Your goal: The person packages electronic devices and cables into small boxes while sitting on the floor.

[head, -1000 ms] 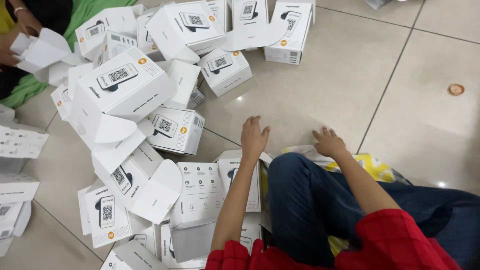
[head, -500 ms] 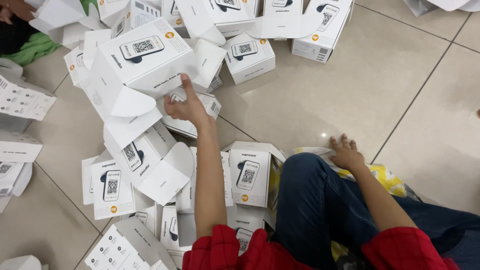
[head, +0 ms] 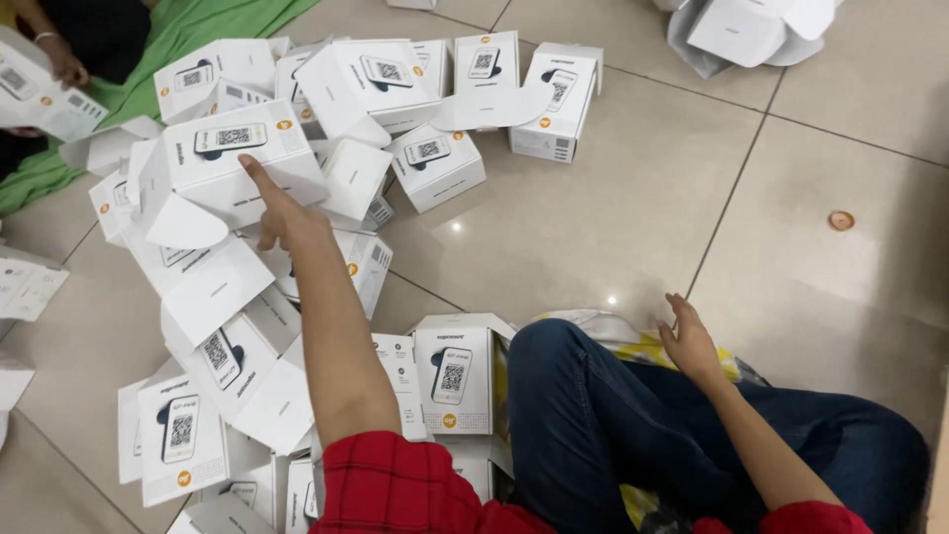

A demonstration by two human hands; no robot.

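Head view looks down on a tiled floor [head: 613,227] strewn with white cartons. The person's left hand [head: 282,213] is stretched out forward over the heap, its index finger extended and its tip touching the lower edge of a large white box [head: 242,158] whose top carries a picture of a small device and an orange dot; the other fingers are curled in loosely and this grip has hold of nothing. That box lies tilted on the pile with its end flap [head: 183,222] hanging open just below it. The right hand [head: 687,341] rests open, fingers spread, beside the blue-jeaned knee [head: 593,396] at the edge of a yellow patterned cloth [head: 657,346], and it also holds nothing. A closed upright box [head: 453,381] stands just beside the knee, between the two arms. At the upper left, another person's hand [head: 64,64] holds a similar white box [head: 35,94] over a green cloth [head: 188,30].
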